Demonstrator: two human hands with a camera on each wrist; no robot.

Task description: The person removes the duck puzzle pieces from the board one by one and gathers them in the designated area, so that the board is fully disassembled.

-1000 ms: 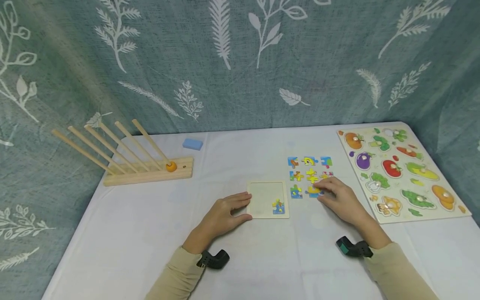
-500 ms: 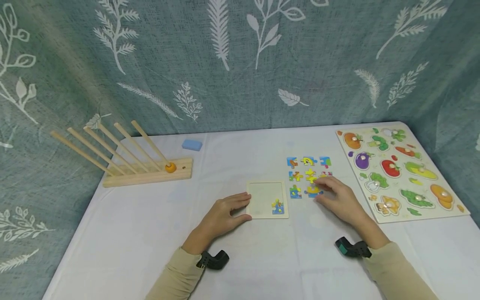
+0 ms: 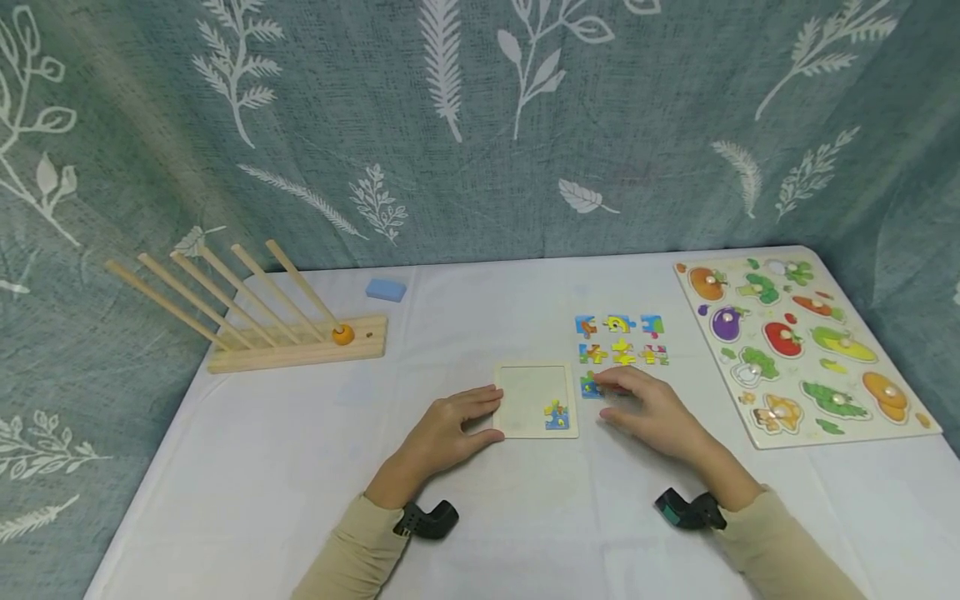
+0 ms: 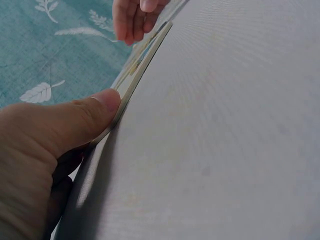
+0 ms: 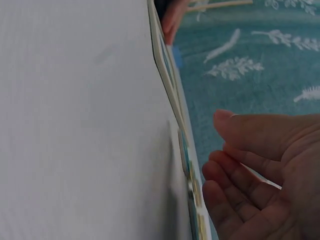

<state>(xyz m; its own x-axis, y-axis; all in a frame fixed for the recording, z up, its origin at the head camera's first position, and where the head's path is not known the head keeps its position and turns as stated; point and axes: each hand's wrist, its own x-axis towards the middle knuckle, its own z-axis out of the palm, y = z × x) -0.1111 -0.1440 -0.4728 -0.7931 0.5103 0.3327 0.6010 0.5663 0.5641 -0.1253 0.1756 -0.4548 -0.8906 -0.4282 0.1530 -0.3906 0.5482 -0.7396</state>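
My left hand point(image 3: 450, 429) rests at the left edge of a square wooden puzzle tray point(image 3: 525, 400); its thumb touches the rim in the left wrist view. One jigsaw piece point(image 3: 557, 416) lies in the tray's lower right corner. My right hand point(image 3: 652, 412) hovers over the loose pieces. In the right wrist view, its thumb stands apart from loosely bent fingers point(image 5: 240, 192), with nothing seen between them. Near its fingertips lies a blue and green piece point(image 3: 590, 388). The piece in the middle of the bottom row is hidden behind the right hand.
Other loose jigsaw pieces point(image 3: 622, 352) lie in rows beyond the right hand. A vegetable knob puzzle board point(image 3: 817, 333) lies at the right. At the left stands a wooden peg rack point(image 3: 300, 354) with an orange bead point(image 3: 342, 334). A blue block point(image 3: 386, 290) sits near the back edge.
My right hand has shifted left and slightly toward me, now covering the bottom middle piece and uncovering the one at the middle row's right end. My left hand has stayed at the tray.
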